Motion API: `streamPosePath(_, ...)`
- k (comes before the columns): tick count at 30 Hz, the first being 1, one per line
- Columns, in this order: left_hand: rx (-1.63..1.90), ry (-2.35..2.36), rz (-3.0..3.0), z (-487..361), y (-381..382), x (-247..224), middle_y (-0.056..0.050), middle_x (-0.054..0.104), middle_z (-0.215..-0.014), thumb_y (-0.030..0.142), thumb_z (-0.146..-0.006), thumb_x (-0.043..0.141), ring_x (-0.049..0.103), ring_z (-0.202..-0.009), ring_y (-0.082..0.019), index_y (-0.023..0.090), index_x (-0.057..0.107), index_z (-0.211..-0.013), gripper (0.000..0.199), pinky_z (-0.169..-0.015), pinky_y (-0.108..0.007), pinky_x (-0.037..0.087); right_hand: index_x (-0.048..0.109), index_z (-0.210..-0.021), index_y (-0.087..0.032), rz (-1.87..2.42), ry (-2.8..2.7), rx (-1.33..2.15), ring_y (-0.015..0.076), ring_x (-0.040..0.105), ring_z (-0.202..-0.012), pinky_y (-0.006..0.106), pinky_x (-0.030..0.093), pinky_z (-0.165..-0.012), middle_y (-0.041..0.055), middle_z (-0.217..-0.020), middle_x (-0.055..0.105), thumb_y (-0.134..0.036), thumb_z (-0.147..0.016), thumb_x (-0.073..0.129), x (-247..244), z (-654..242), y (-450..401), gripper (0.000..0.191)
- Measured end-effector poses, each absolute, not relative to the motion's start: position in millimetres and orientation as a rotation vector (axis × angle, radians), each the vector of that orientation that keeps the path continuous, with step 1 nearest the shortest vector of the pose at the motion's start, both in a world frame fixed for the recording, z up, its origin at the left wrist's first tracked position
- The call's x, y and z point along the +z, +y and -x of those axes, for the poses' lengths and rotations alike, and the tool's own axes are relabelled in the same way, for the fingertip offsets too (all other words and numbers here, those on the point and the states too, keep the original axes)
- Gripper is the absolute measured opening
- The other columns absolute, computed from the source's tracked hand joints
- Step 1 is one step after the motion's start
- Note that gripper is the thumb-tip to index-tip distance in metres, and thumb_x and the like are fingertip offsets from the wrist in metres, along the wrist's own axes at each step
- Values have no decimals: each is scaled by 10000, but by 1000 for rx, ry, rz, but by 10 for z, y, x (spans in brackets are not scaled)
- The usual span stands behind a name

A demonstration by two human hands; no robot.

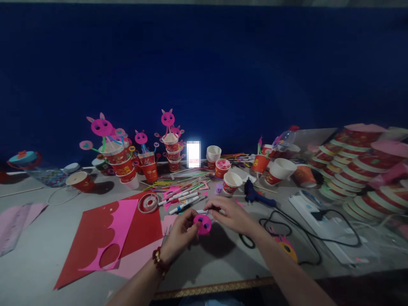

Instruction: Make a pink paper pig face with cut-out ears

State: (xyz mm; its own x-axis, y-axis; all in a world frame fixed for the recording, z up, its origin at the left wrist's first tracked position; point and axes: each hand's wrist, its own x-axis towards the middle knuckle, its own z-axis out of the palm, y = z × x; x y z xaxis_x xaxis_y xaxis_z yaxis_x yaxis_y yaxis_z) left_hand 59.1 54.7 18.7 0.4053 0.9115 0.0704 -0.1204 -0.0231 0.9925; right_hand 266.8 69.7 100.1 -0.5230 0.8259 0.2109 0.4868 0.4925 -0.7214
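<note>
Near the table's front centre, my left hand (183, 233) pinches the left edge of a round pink paper face (205, 229) with two dark eyes. My right hand (228, 213) is at the upper right of the face, its thumb and fingers pressed together around something small that I cannot make out. A red sheet (81, 229) and a cut pink sheet (123, 225) lie to the left. Markers (183, 202) rest just beyond my hands. A dark blue glue gun (256, 195) lies to the right with its black cord.
Cups with pink paper figures (168, 119) stand at the back left. Stacked red cups (353, 165) lean at the right beside a white power strip (321, 229). An open cup (232, 182) stands behind my right hand.
</note>
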Motion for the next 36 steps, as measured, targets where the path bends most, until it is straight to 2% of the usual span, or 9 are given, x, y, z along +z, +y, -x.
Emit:
streamPosePath(18,939,802,-1333,-588,545,194,19,558,-699,488,-877,660,513,-547,-97,179,532,-819,339,-511,-200,430,692,-1034,-197,1012,-2155,964,203,648,-876,295,489,-772,51,-974,726,-186,-906,544,992,-2641,715,196)
streamPosePath(24,958,794,-1306,-607,533,260,23,561,-685,485,-846,696,518,-540,-97,180,544,-800,344,-514,-201,433,688,-1036,-193,990,-2105,1016,177,640,-790,278,500,-719,34,-903,711,-200,-890,561,942,-2628,730,194)
streamPosePath(36,958,804,-1307,-610,519,252,16,591,-695,468,-857,689,537,-529,-97,179,541,-820,327,-510,-203,451,677,-1033,-191,974,-2031,1128,166,613,-796,280,502,-745,19,-883,675,-212,-881,577,860,-2615,755,183)
